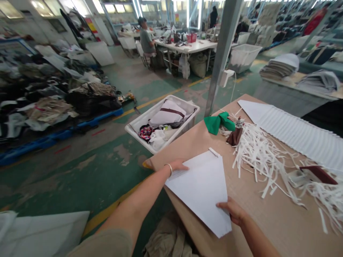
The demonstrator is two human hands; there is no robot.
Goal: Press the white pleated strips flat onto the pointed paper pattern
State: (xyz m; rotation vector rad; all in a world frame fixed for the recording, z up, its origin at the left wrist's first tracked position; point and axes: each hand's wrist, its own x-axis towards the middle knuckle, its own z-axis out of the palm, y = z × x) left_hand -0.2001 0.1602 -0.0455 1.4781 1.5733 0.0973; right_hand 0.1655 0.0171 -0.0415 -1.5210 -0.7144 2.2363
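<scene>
Head view | white sheets at table edge, pinched by right hand; left hand laid on them, grip untellable | sheets could be skewed by uneven pulling

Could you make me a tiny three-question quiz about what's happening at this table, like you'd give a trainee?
1. True or false: the right hand holds the edge of the white material.
2. The cloth beside the white strips is: A) red, B) green, C) blue?
3. On which side is the bracelet worn, left or right?

Key: 1. True; 2. B; 3. Left.
</scene>
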